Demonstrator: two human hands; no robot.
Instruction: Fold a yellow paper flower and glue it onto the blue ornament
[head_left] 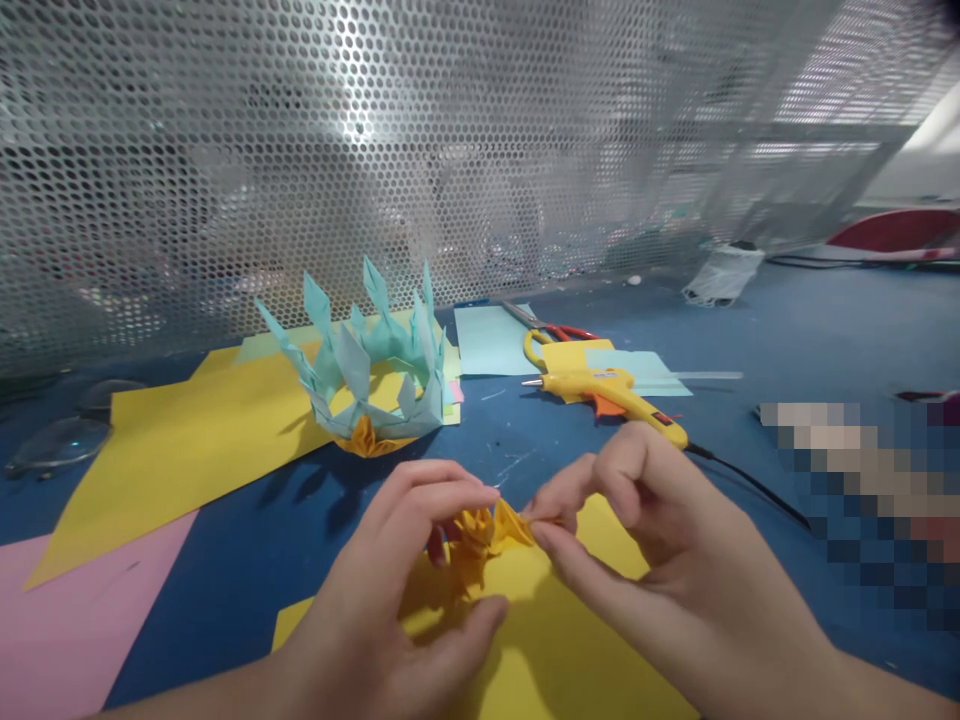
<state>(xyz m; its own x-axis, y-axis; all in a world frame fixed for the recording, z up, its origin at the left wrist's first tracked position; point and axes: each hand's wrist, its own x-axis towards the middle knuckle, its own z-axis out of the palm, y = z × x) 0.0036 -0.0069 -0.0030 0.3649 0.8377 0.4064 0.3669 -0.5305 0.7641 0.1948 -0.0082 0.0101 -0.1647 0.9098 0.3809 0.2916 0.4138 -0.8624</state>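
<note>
Over the blue bench (840, 350), above a yellow sheet (577, 640) and nearer than the blue paper crown (350, 365), the left hand (375, 575) curls its fingers round a folded orange paper (472, 548), thumb apart, while the right hand (675, 570) pinches its tip between thumb and forefinger. The step seems to be shaping or fitting folds, calling for a light, steady pinch. Left fingers hide part of the piece; whether they grip it, I cannot tell.

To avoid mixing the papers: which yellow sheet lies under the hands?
The front yellow sheet, reaching the picture's bottom edge; other yellow sheets lie farther back, by the crown and glue gun.
</note>
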